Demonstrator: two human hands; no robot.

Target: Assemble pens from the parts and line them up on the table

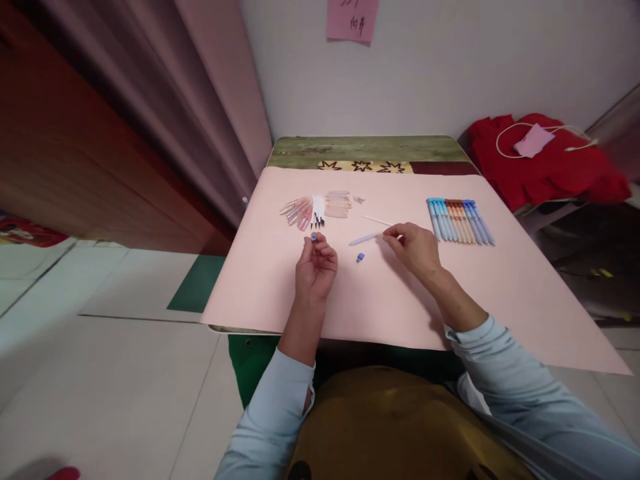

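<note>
My left hand (315,267) is raised a little over the pink sheet (260,280), its fingers pinched on a small blue cap (313,237). My right hand (414,247) rests on the sheet with its fingertips closed on the end of a pale blue pen barrel (366,238) that lies flat, pointing left. A second small blue piece (360,257) lies loose on the sheet between my hands. A thin white refill (377,220) lies just beyond the barrel.
Pen parts lie at the far middle of the sheet: clear pinkish barrels (299,211), white black-tipped refills (317,212), pale caps (339,203). A row of finished blue and orange pens (460,220) lies to the right. A red cloth (545,160) covers something at the far right.
</note>
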